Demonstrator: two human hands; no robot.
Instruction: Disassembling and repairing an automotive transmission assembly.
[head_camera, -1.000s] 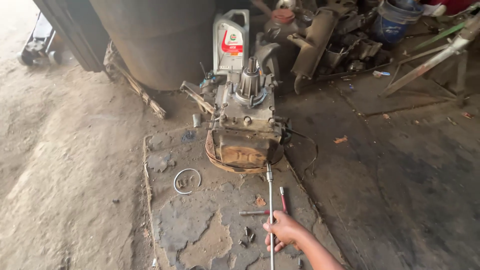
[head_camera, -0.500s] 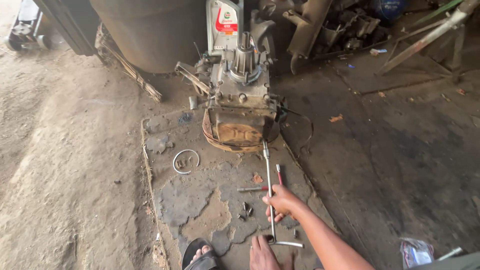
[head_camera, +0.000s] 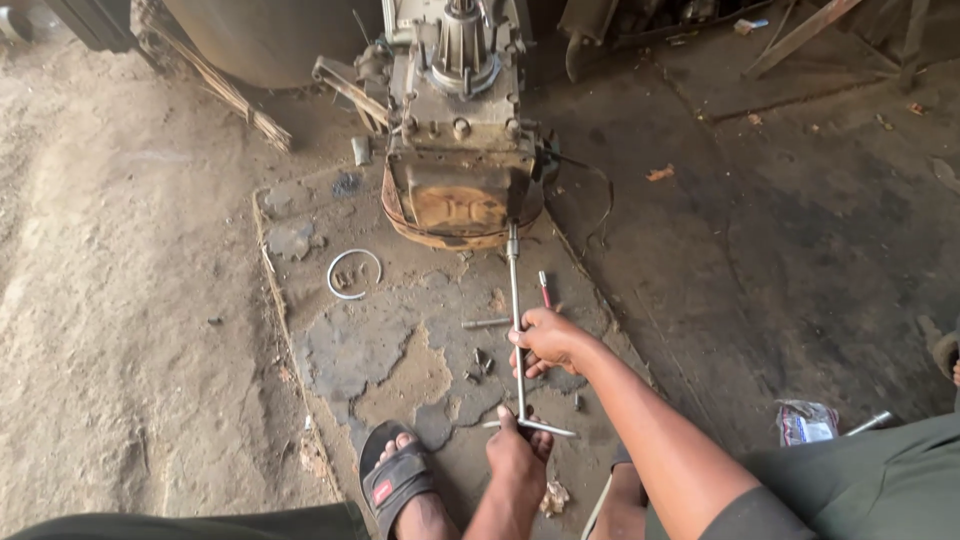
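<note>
A long metal T-handle wrench (head_camera: 515, 300) runs from my hands up to the bottom edge of a greasy gearbox (head_camera: 460, 150) that stands on the floor. My right hand (head_camera: 545, 342) grips the wrench shaft near its lower part. My left hand (head_camera: 517, 452) holds the crossbar of the wrench at its near end. The wrench tip meets the rusty front face of the gearbox at its lower right corner.
Loose bolts (head_camera: 480, 365), a short rod (head_camera: 485, 323), a red-handled tool (head_camera: 544, 290) and a metal ring (head_camera: 352, 273) lie on the oily floor slab. My sandalled foot (head_camera: 393, 480) rests by the left hand. A large drum (head_camera: 270, 30) stands behind; a crumpled packet (head_camera: 806, 421) lies right.
The view has tilted down and closer. My left hand has come in and taken the wrench's crossbar; my right hand has stayed on the shaft.
</note>
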